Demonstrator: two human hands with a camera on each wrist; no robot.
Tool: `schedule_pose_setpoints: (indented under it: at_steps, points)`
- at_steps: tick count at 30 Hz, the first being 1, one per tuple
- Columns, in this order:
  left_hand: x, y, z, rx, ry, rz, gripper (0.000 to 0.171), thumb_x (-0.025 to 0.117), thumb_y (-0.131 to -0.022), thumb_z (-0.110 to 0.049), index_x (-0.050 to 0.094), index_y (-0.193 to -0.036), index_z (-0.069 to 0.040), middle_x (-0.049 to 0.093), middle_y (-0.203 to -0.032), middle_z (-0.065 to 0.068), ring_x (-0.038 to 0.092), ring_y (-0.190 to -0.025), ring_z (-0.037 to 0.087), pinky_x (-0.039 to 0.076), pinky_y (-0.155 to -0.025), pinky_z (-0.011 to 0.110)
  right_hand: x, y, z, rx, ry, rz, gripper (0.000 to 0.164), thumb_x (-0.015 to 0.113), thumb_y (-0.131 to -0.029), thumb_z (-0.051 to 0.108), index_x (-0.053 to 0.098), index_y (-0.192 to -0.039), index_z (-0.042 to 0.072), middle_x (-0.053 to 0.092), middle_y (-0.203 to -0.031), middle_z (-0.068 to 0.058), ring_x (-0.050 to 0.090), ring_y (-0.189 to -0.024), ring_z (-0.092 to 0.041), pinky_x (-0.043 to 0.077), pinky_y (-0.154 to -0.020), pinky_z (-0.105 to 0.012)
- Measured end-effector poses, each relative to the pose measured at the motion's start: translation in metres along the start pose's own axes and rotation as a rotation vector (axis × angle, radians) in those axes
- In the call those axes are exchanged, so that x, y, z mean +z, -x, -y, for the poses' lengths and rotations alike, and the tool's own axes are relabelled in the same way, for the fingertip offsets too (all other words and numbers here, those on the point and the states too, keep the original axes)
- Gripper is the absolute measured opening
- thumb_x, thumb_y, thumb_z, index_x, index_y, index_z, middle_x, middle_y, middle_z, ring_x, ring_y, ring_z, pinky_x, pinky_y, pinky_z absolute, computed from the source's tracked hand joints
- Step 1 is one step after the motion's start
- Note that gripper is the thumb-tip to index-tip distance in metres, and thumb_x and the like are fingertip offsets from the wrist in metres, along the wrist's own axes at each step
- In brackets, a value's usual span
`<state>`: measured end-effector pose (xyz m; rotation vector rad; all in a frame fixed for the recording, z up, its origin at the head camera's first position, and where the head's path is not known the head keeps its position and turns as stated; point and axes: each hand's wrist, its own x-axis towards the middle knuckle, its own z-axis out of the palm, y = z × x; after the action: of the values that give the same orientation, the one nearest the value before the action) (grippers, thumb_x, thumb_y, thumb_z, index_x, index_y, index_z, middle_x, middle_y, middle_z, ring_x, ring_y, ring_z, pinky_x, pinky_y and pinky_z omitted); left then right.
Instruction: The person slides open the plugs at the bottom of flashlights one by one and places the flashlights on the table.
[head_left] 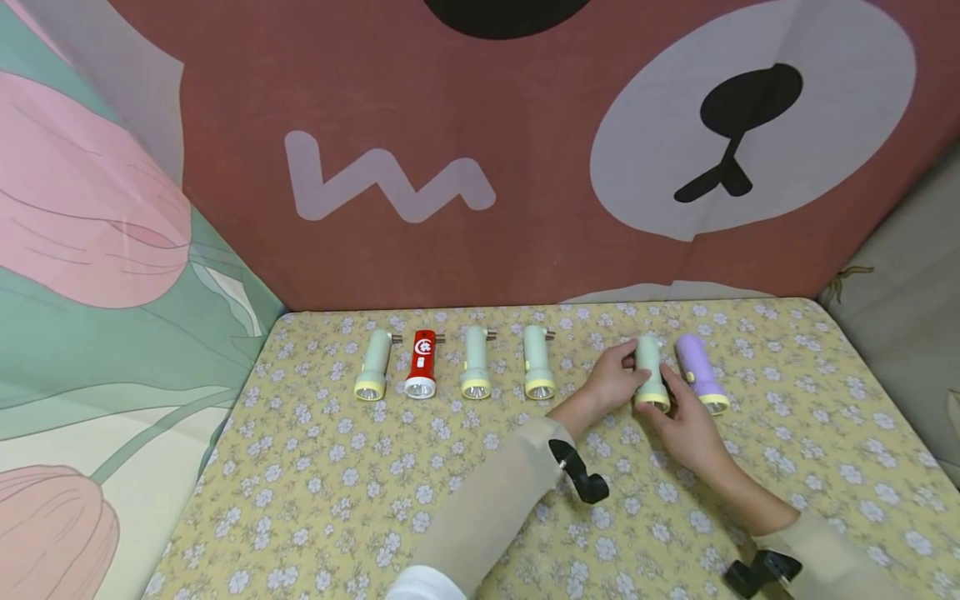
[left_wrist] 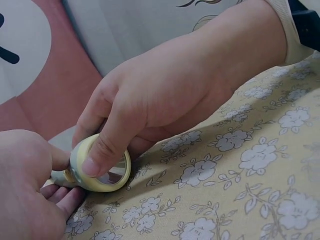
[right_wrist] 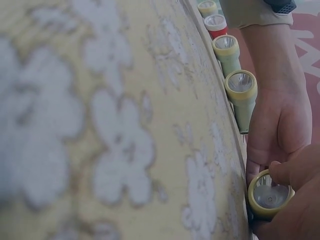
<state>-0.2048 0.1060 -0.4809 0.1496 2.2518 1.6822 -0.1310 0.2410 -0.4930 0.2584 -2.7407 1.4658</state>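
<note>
Both hands are on a pale green flashlight (head_left: 648,360) with a yellow rim, lying on the table with its lens toward me. My left hand (head_left: 613,382) grips its body from the left, thumb on top. From the right, my right hand (head_left: 692,427) holds the lens end; in the left wrist view its thumb lies across the yellow rim (left_wrist: 125,172). A purple flashlight (head_left: 697,367) lies just right of the held one. In the right wrist view, the held flashlight's lens (right_wrist: 270,194) shows between the two hands. The far end of its body is partly covered by fingers.
Left of the hands, a row holds a green flashlight (head_left: 536,358), another green flashlight (head_left: 476,358), a red flashlight (head_left: 423,354) with a white rim and a green flashlight (head_left: 377,358). Each has plug prongs sticking out at the back. A flowered cloth (head_left: 337,500) covers the table.
</note>
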Motion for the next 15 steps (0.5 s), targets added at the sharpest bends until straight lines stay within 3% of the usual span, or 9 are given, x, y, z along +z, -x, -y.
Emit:
schedule_pose_setpoints:
  at_steps: [15]
  points:
    - [-0.0061,0.0053,-0.0067,0.054,0.003,-0.021,0.057,0.069,-0.098,-0.008,0.049,-0.151,-0.009,0.06,-0.14,0.006,0.058,-0.123,0.016,0.046,-0.102,0.021,-0.0011,0.0016,0.0099,-0.053,-0.055,-0.03,0.076,0.065,-0.1,0.007,0.017,-0.155,-0.015,0.024,-0.156,-0.04,0.038,-0.136,-0.055,0.035,-0.09,0.003]
